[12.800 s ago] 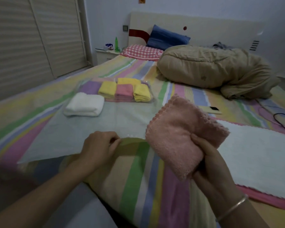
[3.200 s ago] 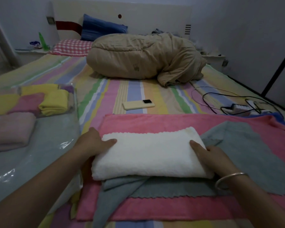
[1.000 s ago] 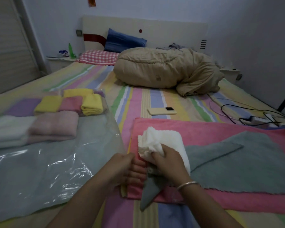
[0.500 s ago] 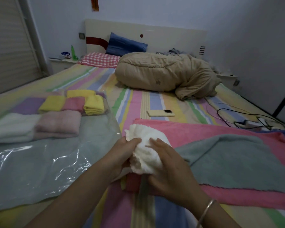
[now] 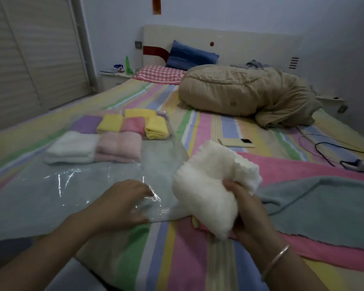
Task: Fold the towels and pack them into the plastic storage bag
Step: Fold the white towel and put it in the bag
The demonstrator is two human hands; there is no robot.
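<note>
Packing looks well along: several folded towels (image 5: 118, 143) lie in the plastic storage bag (image 5: 51, 190), my right hand (image 5: 246, 208) grips a folded white towel (image 5: 208, 192) near its mouth, my left hand (image 5: 122, 202) presses the opening, fingers loosely bent, while grey (image 5: 324, 206) and pink (image 5: 303, 169) towels remain unfolded on the right.

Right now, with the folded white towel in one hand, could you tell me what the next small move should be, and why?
Probably lift the near edge of the plastic storage bag with the left hand to open its mouth. That hand already rests at the edge, the right hand grips the folded white towel just beside it, and folded towels already lie inside.
</note>
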